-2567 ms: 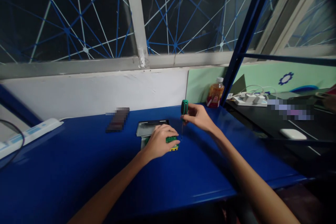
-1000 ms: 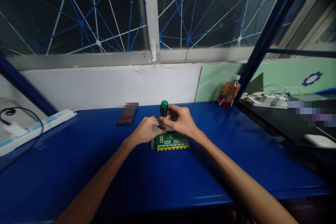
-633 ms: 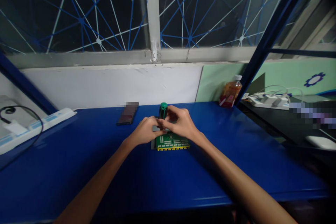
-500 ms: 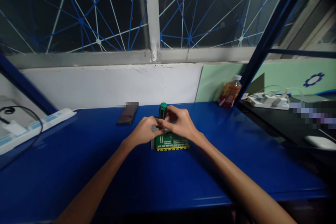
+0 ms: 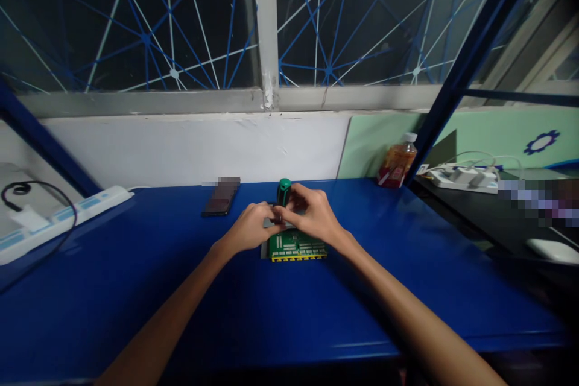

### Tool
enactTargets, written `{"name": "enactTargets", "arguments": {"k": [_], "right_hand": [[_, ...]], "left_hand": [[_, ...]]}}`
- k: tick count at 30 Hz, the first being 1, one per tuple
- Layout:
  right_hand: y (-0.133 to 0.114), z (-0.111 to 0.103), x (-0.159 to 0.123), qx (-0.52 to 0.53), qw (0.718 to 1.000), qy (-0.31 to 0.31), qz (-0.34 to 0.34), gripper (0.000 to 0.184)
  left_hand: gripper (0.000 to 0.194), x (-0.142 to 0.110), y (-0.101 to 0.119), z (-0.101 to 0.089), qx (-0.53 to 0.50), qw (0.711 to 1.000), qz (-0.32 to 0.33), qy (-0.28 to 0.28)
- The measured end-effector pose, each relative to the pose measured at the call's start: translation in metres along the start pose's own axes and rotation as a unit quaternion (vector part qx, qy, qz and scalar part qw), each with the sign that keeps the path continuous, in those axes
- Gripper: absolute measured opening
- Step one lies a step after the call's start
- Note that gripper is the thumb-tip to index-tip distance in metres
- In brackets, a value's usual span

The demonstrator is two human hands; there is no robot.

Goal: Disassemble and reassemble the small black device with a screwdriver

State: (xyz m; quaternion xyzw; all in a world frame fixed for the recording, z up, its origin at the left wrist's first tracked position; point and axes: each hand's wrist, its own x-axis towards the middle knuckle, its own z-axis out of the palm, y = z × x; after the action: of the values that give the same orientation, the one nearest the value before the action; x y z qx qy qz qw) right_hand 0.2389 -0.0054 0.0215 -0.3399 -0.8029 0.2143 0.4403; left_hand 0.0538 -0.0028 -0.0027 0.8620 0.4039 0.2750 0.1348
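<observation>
A screwdriver (image 5: 284, 190) with a green and black handle stands nearly upright over a green circuit board (image 5: 298, 245). My right hand (image 5: 312, 208) is closed around the lower handle, thumb in front and fingers behind. From the left, my left hand (image 5: 252, 226) reaches in with its fingers pinched together beside the screwdriver's lower end. What those fingertips hold is hidden, and so is the screwdriver's tip. Yellow connectors line the board's near edge. Beneath the board a grey plate shows at its left side. My hands cover the far part of both.
On the blue table (image 5: 235, 313) a dark phone (image 5: 221, 198) lies behind my left hand. A white power strip (image 5: 90, 212) with a black cable is at the left. The drink bottle (image 5: 398, 163) stands back right, near a blue frame post. Another power strip (image 5: 465, 180) sits beyond.
The screwdriver's handle top has shifted slightly right and tilts a little differently. Both hands keep nearly the same grip and place. The whole view has shifted slightly.
</observation>
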Motion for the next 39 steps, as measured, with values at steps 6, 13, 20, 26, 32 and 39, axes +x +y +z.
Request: {"name": "enactTargets", "arguments": {"k": [6,13,20,26,32,39], "right_hand": [[0.001,0.001,0.0,-0.006,1.0,0.004,-0.009,0.017],[0.0,0.0,0.0,-0.014,1.0,0.004,-0.02,0.017],[0.002,0.0,-0.001,0.003,1.0,0.001,-0.012,0.019],[0.005,0.006,0.0,0.007,1.0,0.007,-0.019,0.035],[-0.002,0.005,0.0,-0.022,1.0,0.013,-0.012,0.054],[-0.006,0.004,-0.002,-0.038,0.999,-0.013,-0.026,0.067]], "left_hand": [[0.018,0.0,0.001,0.0,-0.005,1.0,-0.024,-0.019],[0.017,0.0,0.004,-0.003,-0.017,0.999,-0.025,-0.03],[0.017,0.0,0.003,-0.002,-0.018,0.999,-0.029,-0.026],[0.016,0.001,0.002,-0.004,-0.036,0.998,-0.043,-0.026],[0.016,0.001,0.007,-0.007,-0.046,0.997,-0.056,-0.031],[0.02,0.0,0.004,-0.006,-0.065,0.996,-0.046,-0.042]]}}
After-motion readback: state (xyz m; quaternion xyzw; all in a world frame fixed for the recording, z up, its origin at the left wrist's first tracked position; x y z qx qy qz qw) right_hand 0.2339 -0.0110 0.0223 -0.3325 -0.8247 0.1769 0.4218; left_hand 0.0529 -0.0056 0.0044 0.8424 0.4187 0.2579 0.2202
